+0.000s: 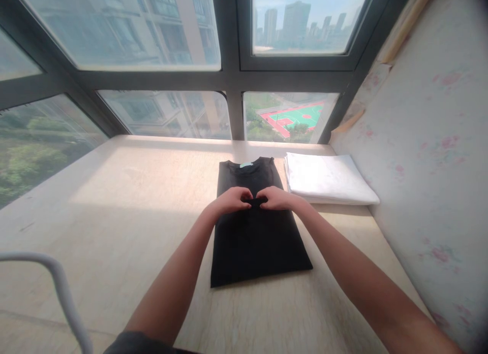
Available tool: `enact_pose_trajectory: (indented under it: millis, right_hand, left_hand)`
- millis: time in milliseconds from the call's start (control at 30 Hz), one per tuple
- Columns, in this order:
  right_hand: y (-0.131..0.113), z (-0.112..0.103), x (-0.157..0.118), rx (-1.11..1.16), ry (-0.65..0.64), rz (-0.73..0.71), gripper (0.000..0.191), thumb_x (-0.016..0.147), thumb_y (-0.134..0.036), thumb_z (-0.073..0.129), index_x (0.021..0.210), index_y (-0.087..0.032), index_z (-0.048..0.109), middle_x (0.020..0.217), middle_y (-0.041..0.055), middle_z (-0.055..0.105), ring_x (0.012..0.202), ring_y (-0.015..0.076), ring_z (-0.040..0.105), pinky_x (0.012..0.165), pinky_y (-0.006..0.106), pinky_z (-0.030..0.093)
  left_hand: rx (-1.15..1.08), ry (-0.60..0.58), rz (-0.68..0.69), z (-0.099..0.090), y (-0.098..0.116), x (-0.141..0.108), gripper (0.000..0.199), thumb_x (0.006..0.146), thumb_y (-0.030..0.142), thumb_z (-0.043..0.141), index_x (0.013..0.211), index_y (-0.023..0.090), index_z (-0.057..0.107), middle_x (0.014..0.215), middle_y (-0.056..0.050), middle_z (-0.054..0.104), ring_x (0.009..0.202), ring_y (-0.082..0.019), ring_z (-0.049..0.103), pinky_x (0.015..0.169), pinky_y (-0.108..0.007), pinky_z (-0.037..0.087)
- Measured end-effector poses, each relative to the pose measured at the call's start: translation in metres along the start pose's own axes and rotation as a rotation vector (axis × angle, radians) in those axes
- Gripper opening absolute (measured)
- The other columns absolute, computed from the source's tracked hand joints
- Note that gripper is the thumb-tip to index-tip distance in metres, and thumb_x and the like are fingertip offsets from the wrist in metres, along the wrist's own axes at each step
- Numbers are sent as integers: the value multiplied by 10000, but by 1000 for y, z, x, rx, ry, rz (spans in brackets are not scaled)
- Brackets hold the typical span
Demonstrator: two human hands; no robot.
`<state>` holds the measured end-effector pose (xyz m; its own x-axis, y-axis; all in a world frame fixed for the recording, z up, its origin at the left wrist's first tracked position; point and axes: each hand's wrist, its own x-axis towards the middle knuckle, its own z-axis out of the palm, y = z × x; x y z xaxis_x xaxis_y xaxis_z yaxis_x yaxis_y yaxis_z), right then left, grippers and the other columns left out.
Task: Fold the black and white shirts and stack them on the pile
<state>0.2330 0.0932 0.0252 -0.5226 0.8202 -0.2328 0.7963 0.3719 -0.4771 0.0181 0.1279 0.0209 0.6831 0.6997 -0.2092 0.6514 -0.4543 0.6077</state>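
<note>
A black shirt [259, 247] lies folded into a long panel on the pale ledge, its neckline and light label towards the window. Across its middle, both hands pinch up a small ridge of the cloth. My left hand [237, 199] grips it from the left, thumb and fingers closed on the fabric. From the right, my right hand [275, 198] holds it the same way, its fingertips close to those of the left. The shirt's lower part lies flat, with its hem nearest me.
White folded cloth [328, 177] lies right of the shirt, near the wallpapered wall [430, 156]. Behind the ledge [133, 217] stand grey-framed windows [232, 82]. A curved white tube [63, 288] rises at the lower left.
</note>
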Motion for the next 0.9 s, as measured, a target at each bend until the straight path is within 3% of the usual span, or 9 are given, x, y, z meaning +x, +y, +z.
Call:
enact_pose_trajectory:
  millis: [167,333,500,600,733,900]
  right_hand:
    - [5,16,4,-32,117,-73,363,843,-148,553,1169,-216,699,1140,31,721,999,181,658,817,220,455]
    - [4,33,4,-168,179,-17,306,898,-256,567,1173,-193,684,1125,95,690,1035,230,642,849,288,455]
    - [2,35,-7,-263,228,27,354,942,-385,553,1243,-214,624,1179,99,641,1040,232,631,849,307,446]
    - [4,35,-10,-292,244,56,367,942,-438,551,1224,-214,623,1175,91,652,1027,238,638,831,307,444]
    - [7,34,-8,-312,232,91,383,931,-500,553,1153,-205,654,1091,86,697,998,249,654,782,296,441]
    - [8,24,-4,-313,179,114,415,895,-576,572,1029,-202,694,960,85,724,901,245,669,692,270,414]
  left_hand:
    - [153,92,-68,7,7,-7,268,794,247,611,1054,242,674,1094,-39,714,1019,-226,652,869,-318,487]
    - [291,112,-191,15,5,-5,331,808,398,635,1098,238,640,1061,-76,711,965,-270,662,796,-347,494]
    - [332,47,-256,3,-5,-8,540,786,650,576,1098,212,615,1085,-103,700,947,-287,653,737,-337,475]
    - [318,-49,-252,-11,-10,-13,580,744,720,569,980,196,651,978,-91,709,859,-264,646,674,-317,453]
    - [271,-169,-222,-29,-16,-19,498,742,676,593,846,194,663,851,-49,699,745,-208,621,602,-289,418]
    - [251,-204,-207,-30,-23,-20,354,752,502,634,938,204,679,962,-46,705,842,-207,628,673,-287,443]
